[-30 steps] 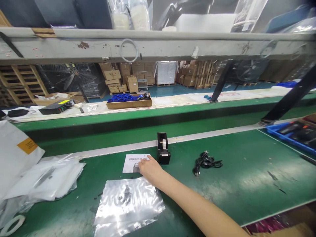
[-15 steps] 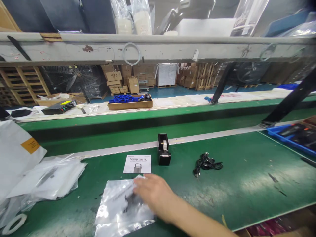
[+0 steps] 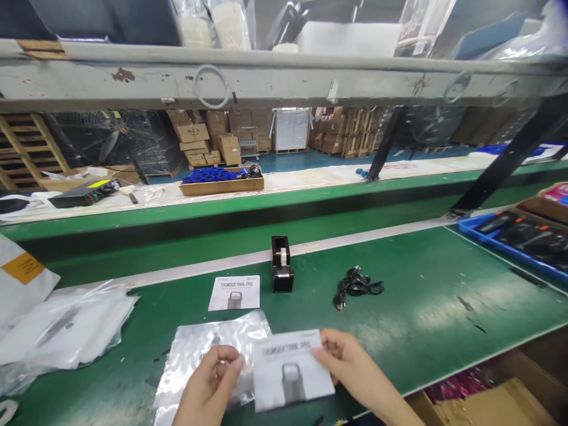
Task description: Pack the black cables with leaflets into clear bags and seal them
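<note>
My right hand (image 3: pixel 341 358) pinches the right edge of a white manual (image 3: pixel 293 381) printed "Thunder Trail Pro", held tilted above the bench. Just left of the manual, my left hand (image 3: pixel 217 378) has its thumb and fingers curled together over a clear plastic bag (image 3: pixel 181 361); whether anything is between them I cannot make out. The bag lies on the green bench, partly covered by the left hand. A second manual (image 3: pixel 234 300) of the same print lies flat behind it. A black tape dispenser (image 3: pixel 282 266) stands to that manual's right.
A bundled black cable (image 3: pixel 357 287) lies right of the dispenser. Stacked plastic bags (image 3: pixel 66 319) are at the left. A blue tray (image 3: pixel 470 228) of dark items sits far right. A cardboard box (image 3: pixel 222 186) with blue parts rests on the ledge behind, under a grey beam (image 3: pixel 284 80).
My right hand has left the plastic bag and moved right, now with a manual in it. My left hand has come into view over the bag. The camera view has shifted slightly.
</note>
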Tool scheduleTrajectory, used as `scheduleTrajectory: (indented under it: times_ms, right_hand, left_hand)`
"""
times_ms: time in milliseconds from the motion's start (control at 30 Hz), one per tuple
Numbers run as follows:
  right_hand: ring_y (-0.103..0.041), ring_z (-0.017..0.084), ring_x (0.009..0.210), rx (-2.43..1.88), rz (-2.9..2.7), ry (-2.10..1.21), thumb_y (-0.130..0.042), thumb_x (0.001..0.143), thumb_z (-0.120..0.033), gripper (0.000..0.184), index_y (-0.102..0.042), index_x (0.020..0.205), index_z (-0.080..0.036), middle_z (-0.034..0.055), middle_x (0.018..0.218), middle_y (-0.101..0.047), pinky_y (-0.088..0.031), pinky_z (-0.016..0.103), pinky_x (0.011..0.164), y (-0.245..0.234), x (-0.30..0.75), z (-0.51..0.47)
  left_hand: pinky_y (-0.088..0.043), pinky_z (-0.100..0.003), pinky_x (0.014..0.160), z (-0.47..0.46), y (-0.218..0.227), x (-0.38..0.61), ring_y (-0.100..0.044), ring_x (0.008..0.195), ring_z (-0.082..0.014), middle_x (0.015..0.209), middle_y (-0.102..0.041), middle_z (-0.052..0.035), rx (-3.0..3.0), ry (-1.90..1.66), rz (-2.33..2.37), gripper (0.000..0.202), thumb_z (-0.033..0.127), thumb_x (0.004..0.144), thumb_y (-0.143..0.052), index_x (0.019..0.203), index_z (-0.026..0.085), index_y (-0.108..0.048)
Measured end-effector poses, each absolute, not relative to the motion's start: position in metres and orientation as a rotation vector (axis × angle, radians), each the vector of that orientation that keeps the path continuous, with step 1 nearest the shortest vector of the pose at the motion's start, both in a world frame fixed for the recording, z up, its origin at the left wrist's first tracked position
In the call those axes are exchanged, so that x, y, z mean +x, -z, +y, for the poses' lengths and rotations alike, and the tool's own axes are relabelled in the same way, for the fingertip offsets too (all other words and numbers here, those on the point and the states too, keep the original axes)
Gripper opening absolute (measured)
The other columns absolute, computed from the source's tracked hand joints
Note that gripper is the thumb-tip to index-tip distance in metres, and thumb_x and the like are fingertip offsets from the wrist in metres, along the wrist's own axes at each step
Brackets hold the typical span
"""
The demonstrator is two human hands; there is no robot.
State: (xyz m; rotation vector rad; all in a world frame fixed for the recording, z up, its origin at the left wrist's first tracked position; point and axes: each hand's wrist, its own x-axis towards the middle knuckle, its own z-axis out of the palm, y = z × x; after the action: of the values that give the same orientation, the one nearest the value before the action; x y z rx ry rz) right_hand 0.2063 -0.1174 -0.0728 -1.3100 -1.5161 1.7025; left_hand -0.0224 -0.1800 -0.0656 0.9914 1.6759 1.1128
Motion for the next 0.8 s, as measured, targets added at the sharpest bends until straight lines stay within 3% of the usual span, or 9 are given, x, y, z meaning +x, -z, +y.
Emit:
scheduleTrajectory:
  times_ms: [100,233,333,800]
  right_hand:
    - [-0.044,0.009,0.05,-1.367,-1.423,-1.588,-0.056,0.074,-0.042,0.027,-0.053,0.072,-0.015,-0.0038,0.057,-0.049,-0.035,0.019,0.044,0.08,0.227,-0.107]
    - [-0.044,0.009,0.051,-1.349,-1.354,-1.618,-0.057,0.073,-0.042,0.027,-0.054,0.071,-0.016,-0.0032,0.057,-0.051,-0.035,0.02,0.046,0.081,0.237,-0.107]
    - [-0.044,0.009,0.05,-1.35,-1.313,-1.639,-0.058,0.071,-0.045,0.03,-0.056,0.072,-0.015,-0.0028,0.057,-0.052,-0.035,0.02,0.045,0.079,0.231,-0.111]
    - [-0.048,0.01,0.052,-1.295,-1.202,-1.638,-0.06,0.069,-0.048,0.034,-0.056,0.076,-0.015,-0.0015,0.059,-0.056,-0.037,0.02,0.045,0.086,0.214,-0.115]
  left_hand:
    - [-0.041,-0.03,0.06,-0.161,0.067,-0.02,-0.051,0.059,-0.0151,0.069,-0.053,0.0009,1.368,-0.924,1.938,0.028,0.049,0.071,-0.052,0.067,0.022,-0.057]
    - [-0.042,-0.032,0.064,-0.153,0.074,-0.013,-0.057,0.073,-0.0205,0.074,-0.057,-0.0012,1.543,-0.672,2.101,0.017,0.038,0.068,-0.058,0.065,0.021,-0.058]
    - [-0.041,-0.032,0.064,-0.153,0.079,-0.008,-0.057,0.071,-0.0198,0.072,-0.057,0.0,1.562,-0.649,2.125,0.013,0.032,0.07,-0.055,0.061,0.022,-0.059]
    - [-0.041,-0.03,0.061,-0.156,0.074,-0.008,-0.055,0.064,-0.0167,0.073,-0.057,0.0003,1.625,-0.602,2.116,0.027,0.038,0.079,-0.041,0.068,0.023,-0.061]
